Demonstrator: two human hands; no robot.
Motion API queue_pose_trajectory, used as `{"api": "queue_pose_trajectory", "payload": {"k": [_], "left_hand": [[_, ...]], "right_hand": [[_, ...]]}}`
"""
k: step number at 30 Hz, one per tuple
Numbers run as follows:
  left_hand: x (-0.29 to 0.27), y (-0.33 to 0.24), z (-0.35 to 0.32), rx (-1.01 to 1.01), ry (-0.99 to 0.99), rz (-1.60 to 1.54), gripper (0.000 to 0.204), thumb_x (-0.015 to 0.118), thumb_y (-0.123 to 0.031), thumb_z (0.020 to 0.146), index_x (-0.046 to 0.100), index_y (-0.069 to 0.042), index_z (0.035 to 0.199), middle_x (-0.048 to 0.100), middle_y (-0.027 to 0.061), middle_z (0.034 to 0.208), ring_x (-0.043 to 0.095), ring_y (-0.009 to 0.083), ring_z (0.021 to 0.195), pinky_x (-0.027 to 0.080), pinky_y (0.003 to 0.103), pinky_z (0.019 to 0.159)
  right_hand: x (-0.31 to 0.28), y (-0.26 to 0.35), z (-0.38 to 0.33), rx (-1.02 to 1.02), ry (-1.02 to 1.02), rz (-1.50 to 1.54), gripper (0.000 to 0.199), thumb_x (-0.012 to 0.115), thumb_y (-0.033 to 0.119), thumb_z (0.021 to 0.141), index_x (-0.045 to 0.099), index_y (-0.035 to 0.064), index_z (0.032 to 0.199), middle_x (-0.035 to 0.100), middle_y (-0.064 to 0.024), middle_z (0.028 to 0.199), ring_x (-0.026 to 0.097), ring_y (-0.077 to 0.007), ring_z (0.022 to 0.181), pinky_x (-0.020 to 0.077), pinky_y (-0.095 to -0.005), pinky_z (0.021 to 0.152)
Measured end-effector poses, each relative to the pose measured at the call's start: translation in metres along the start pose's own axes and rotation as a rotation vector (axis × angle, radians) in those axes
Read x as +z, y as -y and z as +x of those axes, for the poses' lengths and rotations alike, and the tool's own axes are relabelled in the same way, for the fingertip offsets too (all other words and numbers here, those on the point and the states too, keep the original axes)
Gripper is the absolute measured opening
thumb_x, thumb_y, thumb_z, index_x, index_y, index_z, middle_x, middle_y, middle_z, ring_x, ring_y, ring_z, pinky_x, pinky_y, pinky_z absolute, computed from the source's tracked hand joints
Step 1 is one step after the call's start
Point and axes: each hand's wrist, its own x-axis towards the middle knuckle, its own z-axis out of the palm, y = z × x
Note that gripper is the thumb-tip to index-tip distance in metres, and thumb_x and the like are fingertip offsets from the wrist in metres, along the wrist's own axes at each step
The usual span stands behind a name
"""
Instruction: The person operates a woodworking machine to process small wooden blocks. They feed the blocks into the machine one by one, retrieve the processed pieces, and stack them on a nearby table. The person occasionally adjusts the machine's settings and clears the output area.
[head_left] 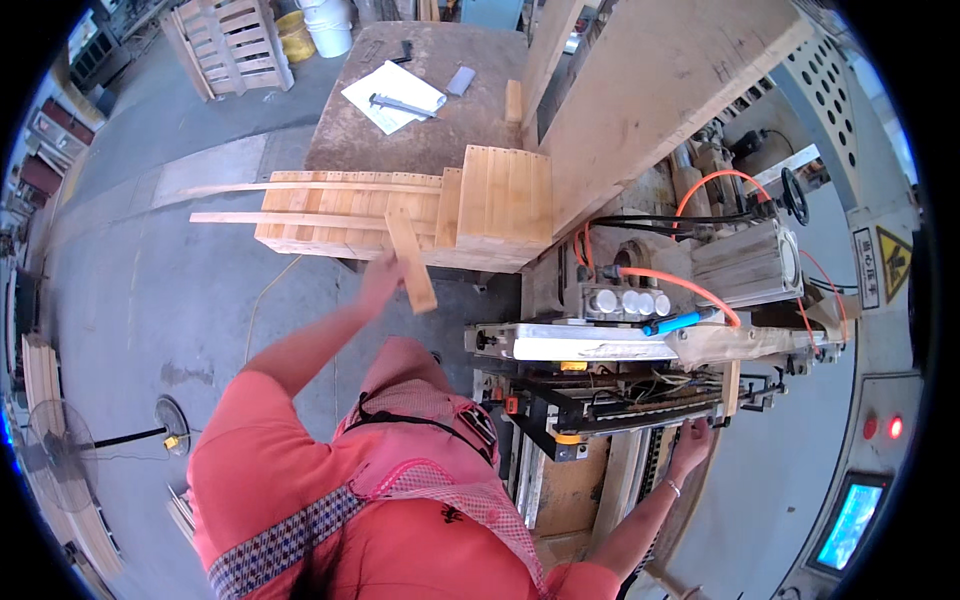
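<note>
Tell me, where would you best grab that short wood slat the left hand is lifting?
By its upper end, from the left, as the left hand seems to. The slat is narrow and flat, tilting down to the right, its lower end free above the floor, so fingers can pinch it across its width.

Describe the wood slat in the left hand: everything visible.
The wood slat is a short, flat, rectangular strip of pale, unfinished timber with squared ends. The left hand grips it near its lower part, arm raised. It stands roughly upright, tilted so its top leans left and its bottom end points down and right. It overlaps the front of the stack of similar slats on the brown work table; whether it touches the stack cannot be told. Its surface looks clean; finer grain is blurred.
</note>
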Motion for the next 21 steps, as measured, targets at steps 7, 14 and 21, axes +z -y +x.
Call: {"api": "queue_pose_trajectory", "payload": {"k": [7, 14, 21], "left_hand": [[0.008, 0.000, 0.143, -0.051, 0.029, -0.060, 0.016, 0.052, -0.011, 0.085, 0.061, -0.005, 0.097, 0.053, -0.0014, 0.069, 0.048, 0.0058, 0.057, 0.039, 0.023, 0.049], [0.024, 0.012, 0.170, -0.131, 0.065, -0.028, 0.016, 0.056, -0.011, 0.082, 0.066, -0.007, 0.095, 0.052, -0.0028, 0.064, 0.045, 0.0046, 0.053, 0.037, 0.020, 0.046], [0.010, 0.065, 0.221, -0.159, 0.239, -0.222, 0.018, 0.048, -0.022, 0.083, 0.055, -0.011, 0.071, 0.049, -0.0014, 0.061, 0.046, 0.0109, 0.052, 0.037, 0.027, 0.045]], "right_hand": [[-0.036, 0.029, -0.104, 0.235, 0.183, -0.014, 0.035, 0.070, 0.014, 0.074, 0.061, -0.0037, 0.102, 0.066, -0.0124, 0.086, 0.062, -0.0209, 0.074, 0.0481, -0.0312, 0.068], [-0.061, 0.027, -0.183, 0.381, 0.267, 0.028, 0.027, 0.067, 0.008, 0.075, 0.062, -0.0015, 0.100, 0.066, -0.0111, 0.086, 0.060, -0.0184, 0.074, 0.0483, -0.0297, 0.068], [-0.066, 0.017, -0.229, 0.376, 0.295, 0.094, 0.021, 0.067, 0.003, 0.073, 0.063, -0.0002, 0.093, 0.065, -0.0075, 0.086, 0.060, -0.0165, 0.078, 0.0484, -0.0296, 0.074]]}}
